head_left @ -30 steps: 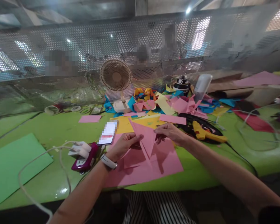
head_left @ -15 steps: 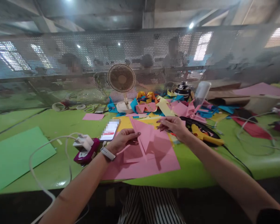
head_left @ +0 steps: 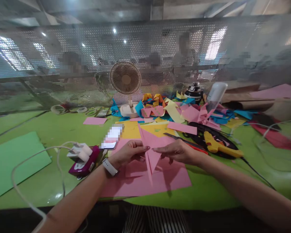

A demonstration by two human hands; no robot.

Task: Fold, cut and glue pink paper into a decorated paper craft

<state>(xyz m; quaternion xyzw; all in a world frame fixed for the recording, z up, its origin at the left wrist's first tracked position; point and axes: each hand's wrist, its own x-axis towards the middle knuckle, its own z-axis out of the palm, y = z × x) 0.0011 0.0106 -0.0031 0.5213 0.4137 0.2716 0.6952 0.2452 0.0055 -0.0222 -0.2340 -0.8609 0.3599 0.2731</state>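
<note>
A folded piece of pink paper (head_left: 153, 139), roughly triangular with a long narrow strip along its left side, stands tilted between my hands. My left hand (head_left: 131, 150), with a white watch band at the wrist, pinches it by the strip between thumb and fingers. From the other side, my right hand (head_left: 178, 151) has thumb and fingers closed on the paper's right part near the fold. Below lies a larger pink sheet (head_left: 169, 183) on the green table. Dark-bladed scissors (head_left: 184, 141) with orange-red handles lie just beyond my right hand.
A yellow glue gun (head_left: 219, 147) rests on a black tray at right. A phone (head_left: 113, 136) and a purple power block (head_left: 87, 165) with cables lie left. Behind are a fan (head_left: 125, 78) and piled colored paper scraps (head_left: 189, 111). Green sheets (head_left: 16, 161) lie far left.
My right hand has come down and in to the folded pink paper, from a spot apart from it at upper right. My left hand keeps its pinch. The camera view has tilted slightly.
</note>
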